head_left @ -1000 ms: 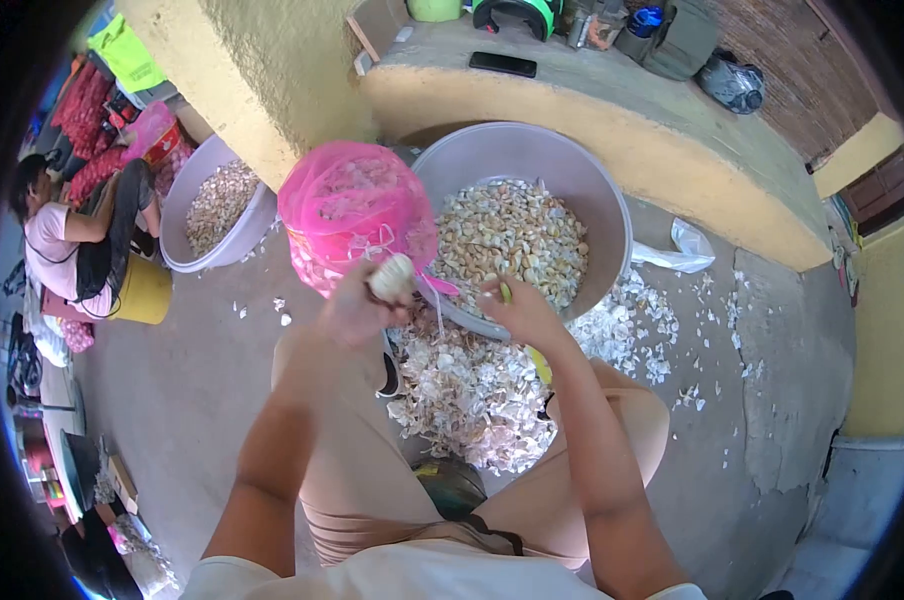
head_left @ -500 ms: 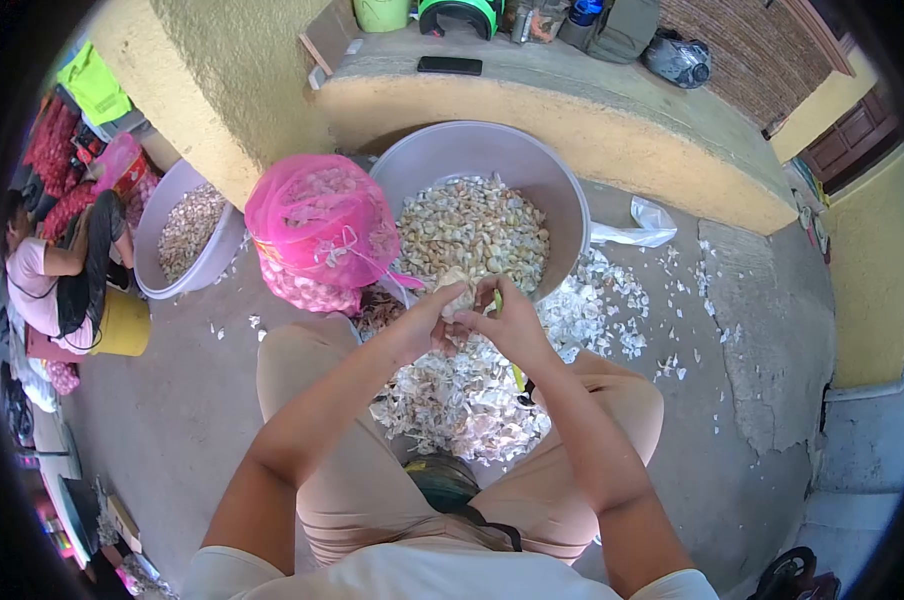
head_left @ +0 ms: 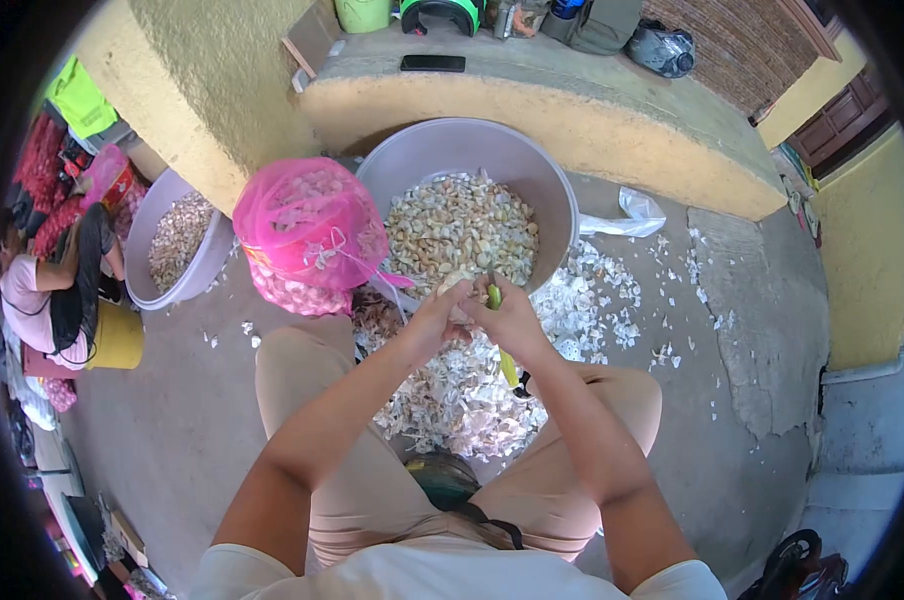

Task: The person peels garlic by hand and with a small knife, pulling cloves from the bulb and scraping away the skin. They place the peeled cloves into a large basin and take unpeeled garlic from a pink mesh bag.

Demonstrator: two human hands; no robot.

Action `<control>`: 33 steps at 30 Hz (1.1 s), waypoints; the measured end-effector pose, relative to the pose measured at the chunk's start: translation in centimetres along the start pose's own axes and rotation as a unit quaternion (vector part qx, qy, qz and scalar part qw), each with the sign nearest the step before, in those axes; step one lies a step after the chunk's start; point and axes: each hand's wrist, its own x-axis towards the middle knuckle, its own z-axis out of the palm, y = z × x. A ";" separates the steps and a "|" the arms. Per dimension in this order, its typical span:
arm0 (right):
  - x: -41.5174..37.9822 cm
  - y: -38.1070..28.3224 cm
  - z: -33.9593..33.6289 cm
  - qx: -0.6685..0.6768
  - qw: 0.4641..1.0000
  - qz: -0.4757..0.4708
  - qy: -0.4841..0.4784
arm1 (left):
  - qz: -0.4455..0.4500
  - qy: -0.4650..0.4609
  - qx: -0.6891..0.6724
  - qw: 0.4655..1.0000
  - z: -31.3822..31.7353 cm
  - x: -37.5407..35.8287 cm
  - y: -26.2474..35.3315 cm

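Note:
My left hand (head_left: 436,318) is closed around a pale garlic bulb (head_left: 459,281), partly hidden by the fingers. Close against it, my right hand (head_left: 512,318) grips a knife with a yellow-green handle (head_left: 508,366); its blade cannot be made out. Both hands meet above the near rim of a large grey-lilac tub (head_left: 562,205). Separated garlic cloves (head_left: 460,228) fill the bottom of that tub. Beneath my hands, between my legs, lies a heap of papery garlic skins (head_left: 452,405).
Left of the tub stands a pink mesh bag (head_left: 307,225) of garlic. A second tub (head_left: 212,250) of cloves is farther left, near a seated person (head_left: 47,290) and a yellow bucket (head_left: 117,337). A phone (head_left: 433,63) lies on the concrete ledge (head_left: 532,85) behind.
The view has shifted slightly. My hands have drawn closer together around the bulb, and more of the knife's yellow-green handle shows below my right hand.

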 end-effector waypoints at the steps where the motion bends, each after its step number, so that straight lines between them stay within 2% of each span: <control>1: 0.0 -0.2 0.1 -0.007 1.000 -0.021 -0.008 | -0.006 -0.003 0.000 1.000 -0.2 0.1 0.2; 4: -0.2 -1.0 0.6 0.036 0.999 -0.019 -0.008 | -0.052 0.011 -0.009 0.999 -0.1 -0.4 1.9; 7: 0.1 -0.8 1.3 0.055 0.995 -0.077 -0.003 | 0.005 0.027 0.069 0.997 -0.6 -0.1 1.8; 10: 0.1 -1.5 1.6 -0.020 0.998 -0.052 -0.010 | 0.037 0.043 0.045 0.997 -1.3 -0.1 0.8; 12: 0.4 -0.7 2.0 0.008 0.999 -0.048 0.005 | 0.052 0.074 0.049 0.995 -1.4 0.2 0.2; 16: 0.5 -1.0 2.2 0.076 0.997 -0.021 -0.007 | 0.063 0.097 0.001 0.993 -0.9 0.4 -0.2; 19: 0.7 -1.1 2.2 0.258 0.965 0.036 -0.021 | 0.014 0.134 -0.038 0.990 -0.6 0.8 0.3; 22: 0.9 -0.5 2.2 0.338 0.938 0.063 -0.036 | -0.006 0.077 -0.065 0.995 -1.1 1.2 0.3; 25: 0.7 -0.5 1.5 0.387 0.914 0.099 -0.068 | -0.024 0.079 -0.068 0.994 -1.3 1.8 -0.1; 28: 1.2 -2.0 -1.7 0.508 0.858 0.060 0.039 | -0.016 -0.072 -0.223 0.972 -3.7 2.2 0.4; 31: 1.2 -1.8 -4.6 0.341 0.938 0.051 -0.021 | -0.016 -0.040 -0.228 0.973 -4.5 2.0 1.2; 33: 1.0 -1.4 -3.8 0.089 0.991 0.074 -0.068 | -0.020 -0.023 -0.214 0.976 -4.5 1.5 2.0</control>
